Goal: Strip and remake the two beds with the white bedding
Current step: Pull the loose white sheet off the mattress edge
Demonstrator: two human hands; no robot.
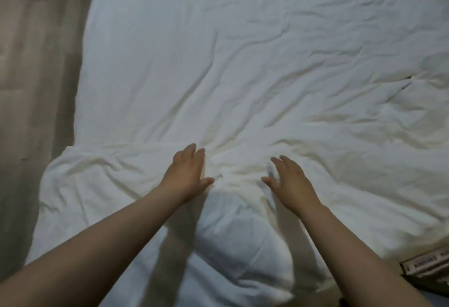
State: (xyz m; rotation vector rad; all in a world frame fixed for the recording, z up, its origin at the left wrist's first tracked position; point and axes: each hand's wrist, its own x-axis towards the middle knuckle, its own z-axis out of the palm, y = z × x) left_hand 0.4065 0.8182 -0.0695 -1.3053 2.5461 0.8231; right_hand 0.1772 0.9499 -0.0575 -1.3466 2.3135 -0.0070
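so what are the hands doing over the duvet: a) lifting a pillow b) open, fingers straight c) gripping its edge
b: the left hand and right hand are both spread flat with straight fingers over the duvet, gripping nothing.

Bedding: a white duvet (243, 63) is spread over the bed, creased throughout, with the heaviest folds at the right side.
Left hand (188, 173): fingers straight and together, palm down on the duvet.
Right hand (289, 182): fingers straight and slightly spread, palm down; contact with the fabric cannot be confirmed.
Pillow (233, 241): white, lying between the two forearms at the near edge.
Floor (31, 63): pale wood-look surface along the left of the bed.
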